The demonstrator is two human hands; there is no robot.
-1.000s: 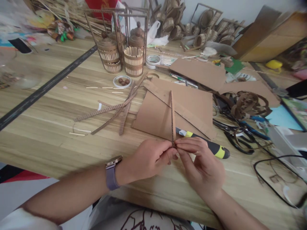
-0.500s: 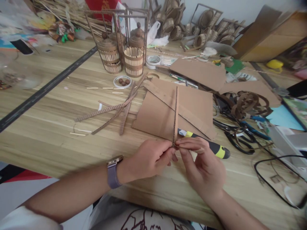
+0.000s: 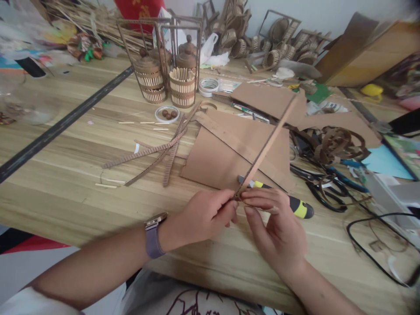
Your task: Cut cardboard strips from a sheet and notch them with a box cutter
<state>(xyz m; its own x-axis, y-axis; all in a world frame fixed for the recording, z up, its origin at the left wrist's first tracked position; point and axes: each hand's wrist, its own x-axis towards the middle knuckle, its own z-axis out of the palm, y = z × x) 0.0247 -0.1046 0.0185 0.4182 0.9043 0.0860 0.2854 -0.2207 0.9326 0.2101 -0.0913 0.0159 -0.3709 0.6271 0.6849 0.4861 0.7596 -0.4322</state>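
Note:
Between my two hands is a long, narrow strip of corrugated cardboard [image 3: 267, 146], its near end pinched in my fingertips and its free end slanting up to the right. My left hand [image 3: 200, 214] is closed on that near end. The fingers of my right hand [image 3: 275, 223] press the strip from the other side; the exact end is partly hidden by fingertips. Under the strip lies a flat cardboard sheet [image 3: 210, 157] on the wooden table. A black and yellow utility knife [image 3: 300, 208] rests behind my right hand, partly covered by it.
Loose corrugated strips [image 3: 169, 162] lie to the left. Farther back stand small stick-sided barrels [image 3: 182, 87] in a frame, beside a tape roll [image 3: 209, 86] and a ring holding brown balls [image 3: 167, 114]. Scissors [image 3: 328, 188] and a black cable [image 3: 357, 245] lie at right.
The strip's free end has swung from nearly upright to a slant toward the upper right. Both hands stay in almost the same place, still pinching its near end.

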